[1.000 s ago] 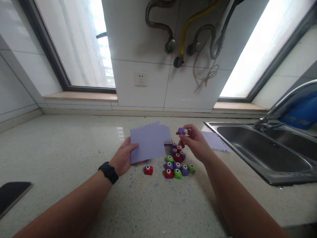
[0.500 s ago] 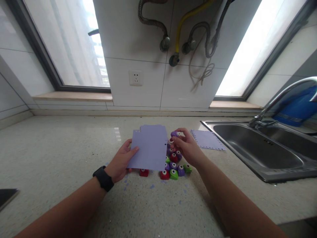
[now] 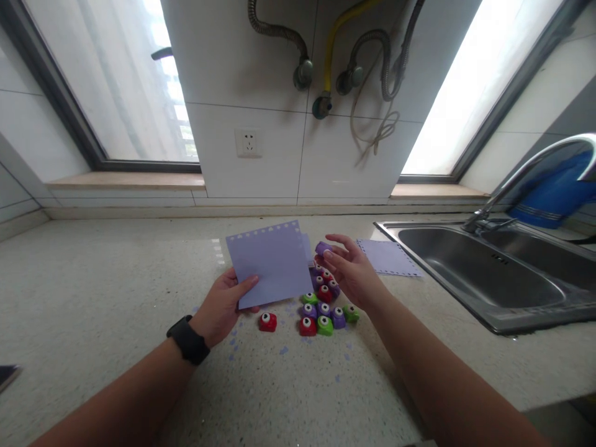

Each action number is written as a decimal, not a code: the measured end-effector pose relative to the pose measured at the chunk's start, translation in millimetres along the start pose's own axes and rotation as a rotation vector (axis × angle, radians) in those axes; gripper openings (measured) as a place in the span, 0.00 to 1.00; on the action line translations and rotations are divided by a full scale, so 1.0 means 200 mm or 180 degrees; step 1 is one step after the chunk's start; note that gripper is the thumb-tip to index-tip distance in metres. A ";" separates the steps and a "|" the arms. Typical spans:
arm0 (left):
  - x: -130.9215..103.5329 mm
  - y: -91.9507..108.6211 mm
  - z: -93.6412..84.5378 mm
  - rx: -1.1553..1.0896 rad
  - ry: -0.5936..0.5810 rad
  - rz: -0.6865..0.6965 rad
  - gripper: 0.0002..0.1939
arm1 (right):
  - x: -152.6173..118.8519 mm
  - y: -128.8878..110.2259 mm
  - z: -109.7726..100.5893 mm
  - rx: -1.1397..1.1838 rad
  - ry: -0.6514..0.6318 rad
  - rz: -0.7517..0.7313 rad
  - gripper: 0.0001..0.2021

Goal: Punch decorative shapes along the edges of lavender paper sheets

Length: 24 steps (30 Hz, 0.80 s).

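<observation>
My left hand [image 3: 226,305] grips a lavender sheet of paper [image 3: 272,267] by its lower left corner, thumb on top. A row of punched holes runs along the sheet's upper edge. My right hand [image 3: 351,267] holds a small purple craft punch [image 3: 323,249] between thumb and fingers, apart from the sheet's right edge. Below it stand several more punches in purple, red and green, among them a green punch [image 3: 325,325] and a red punch [image 3: 307,326]. Another red punch [image 3: 267,321] sits alone beneath the sheet. More lavender paper [image 3: 306,247] shows partly behind the held sheet.
Lavender sheets with punched edges [image 3: 388,256] lie on the counter [image 3: 116,298] beside the steel sink [image 3: 465,267]. Lavender paper scraps [image 3: 284,351] are scattered near the front. A dark flat object [image 3: 7,374] lies at the far left. Hoses hang on the tiled wall.
The held sheet has turned, so its punched edge now faces up and away, and it has lifted off the lone red punch. The purple punch stays in my right hand, tilted differently.
</observation>
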<state>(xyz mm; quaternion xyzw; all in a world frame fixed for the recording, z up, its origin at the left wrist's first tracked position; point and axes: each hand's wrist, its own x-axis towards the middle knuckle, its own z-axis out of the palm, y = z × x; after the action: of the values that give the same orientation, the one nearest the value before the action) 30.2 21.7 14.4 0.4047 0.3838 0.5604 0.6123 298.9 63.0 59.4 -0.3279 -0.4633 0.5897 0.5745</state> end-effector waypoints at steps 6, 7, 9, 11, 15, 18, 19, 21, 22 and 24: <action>-0.01 -0.01 0.01 0.0129 0.0201 0.0158 0.19 | -0.01 -0.01 0.01 -0.0006 -0.0167 -0.0234 0.17; -0.01 -0.01 0.02 0.0154 0.0221 0.0174 0.19 | -0.01 -0.01 0.02 -0.0038 -0.0188 -0.0265 0.17; -0.01 -0.01 0.02 0.0200 0.0230 0.0185 0.19 | -0.01 0.00 0.01 -0.0113 -0.0231 -0.0312 0.16; -0.02 0.00 0.03 0.0249 0.0214 0.0182 0.18 | -0.01 0.01 0.01 -0.0188 -0.0283 -0.0345 0.16; -0.02 0.00 0.03 0.0319 0.0198 0.0170 0.18 | -0.01 0.03 0.01 -0.0266 -0.0369 -0.0369 0.17; -0.02 0.00 0.03 0.0317 0.0193 0.0182 0.17 | -0.01 0.03 0.00 -0.0355 -0.0370 -0.0369 0.16; -0.02 0.00 0.03 0.0320 0.0191 0.0186 0.17 | -0.01 0.03 0.00 -0.0398 -0.0361 -0.0371 0.16; -0.02 0.00 0.03 0.0325 0.0183 0.0185 0.17 | -0.01 0.03 -0.01 -0.0486 -0.0349 -0.0380 0.17; -0.02 0.00 0.03 0.0326 0.0182 0.0182 0.17 | -0.01 0.03 -0.01 -0.0522 -0.0347 -0.0385 0.17; -0.02 0.00 0.03 0.0327 0.0186 0.0175 0.17 | -0.01 0.04 -0.01 -0.0563 -0.0344 -0.0383 0.17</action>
<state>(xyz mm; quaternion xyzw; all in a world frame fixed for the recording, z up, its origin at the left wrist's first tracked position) 35.3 17.3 15.8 0.4294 0.4184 0.5682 0.5636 297.9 62.3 52.0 -0.3166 -0.5627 0.5278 0.5519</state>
